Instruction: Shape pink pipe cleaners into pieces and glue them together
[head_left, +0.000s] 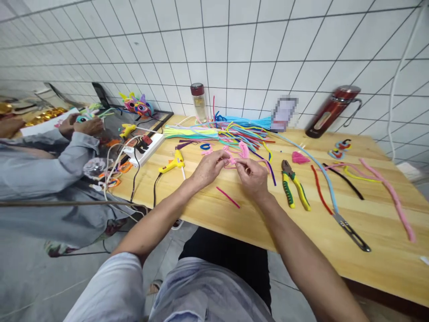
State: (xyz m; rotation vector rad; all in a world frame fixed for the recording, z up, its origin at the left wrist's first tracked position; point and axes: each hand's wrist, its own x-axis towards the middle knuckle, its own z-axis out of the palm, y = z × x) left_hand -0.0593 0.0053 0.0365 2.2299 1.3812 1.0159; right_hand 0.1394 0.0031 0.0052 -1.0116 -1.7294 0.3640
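Note:
Over the middle of the wooden table, my left hand [212, 168] has its fingers closed on a pink pipe cleaner piece [229, 154]. Close beside it on the right, my right hand [253, 175] pinches the same pink piece, its fingertips near the left hand's. A fluffy pink loop [244, 150] stands just behind the right fingertips, and a thin pink strand curves past that hand. In front of the hands lies a short magenta stick [228, 197]. Behind them is a bundle of coloured pipe cleaners [197, 132].
A yellow glue gun [174, 163] and a white power strip [147, 150] are at left. Pliers [291, 185], a metal tool [351, 232] and a red flask [331, 112] are at right. A glass bottle [199, 103] stands behind. Another person's hands [87, 126] work at far left.

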